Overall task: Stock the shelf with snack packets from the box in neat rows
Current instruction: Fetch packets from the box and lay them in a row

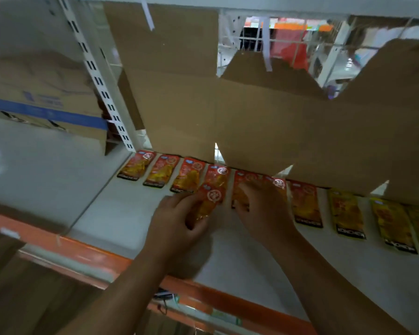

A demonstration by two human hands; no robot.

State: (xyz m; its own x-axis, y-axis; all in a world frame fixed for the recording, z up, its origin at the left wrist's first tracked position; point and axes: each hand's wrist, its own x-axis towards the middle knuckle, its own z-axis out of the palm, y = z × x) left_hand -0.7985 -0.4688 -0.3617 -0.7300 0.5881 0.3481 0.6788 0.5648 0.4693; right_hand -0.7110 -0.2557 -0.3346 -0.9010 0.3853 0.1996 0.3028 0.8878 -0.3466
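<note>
- While the left hand [177, 218] grips the loose packet [212, 195] by its near end, fingers curled round it, the packet's far end overlaps the row of packets [162, 170] lying flat along the far edge of the shelf [121, 213].
- Right hand [264, 209]: fingers lie on the neighbouring packet [242, 189], just right of the loose one. Blur prevents telling whether they pinch it or only press it down.
- Row layout: orange packets at left and centre, yellow packets [346, 213] to the right, all with far ends against the cardboard sheet [252, 122].
- Handling, as judged: each packet looks light, thin and flexible. The glossy film is likely to slide on the smooth shelf and against other packets.
- Contents are probably crushable, so avoid squeezing the middle.
- Recommended hold: pinch a sealed end or the side edges, lay the packet flat, then square it with flat fingertips.
- Risk: nudging one packet may push its neighbours out of line.
</note>
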